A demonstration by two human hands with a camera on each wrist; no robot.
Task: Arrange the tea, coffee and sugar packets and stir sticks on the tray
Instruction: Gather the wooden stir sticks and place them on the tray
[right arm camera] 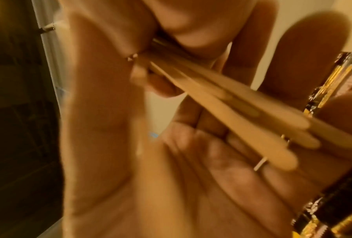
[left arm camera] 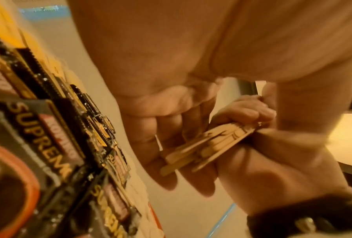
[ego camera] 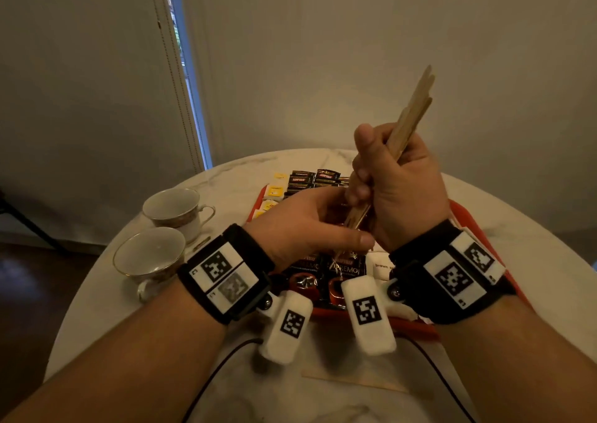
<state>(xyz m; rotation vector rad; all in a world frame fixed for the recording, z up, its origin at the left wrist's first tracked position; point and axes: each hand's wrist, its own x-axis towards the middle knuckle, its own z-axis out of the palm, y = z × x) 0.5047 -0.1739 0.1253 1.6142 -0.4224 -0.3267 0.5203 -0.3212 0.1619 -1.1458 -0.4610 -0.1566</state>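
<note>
Overhead, right hand (ego camera: 399, 190) fists stir sticks (ego camera: 412, 115); left hand (ego camera: 300, 225), seemingly spread, cups their lower ends.

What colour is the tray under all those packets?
Red tray; the head view shows it best.
</note>
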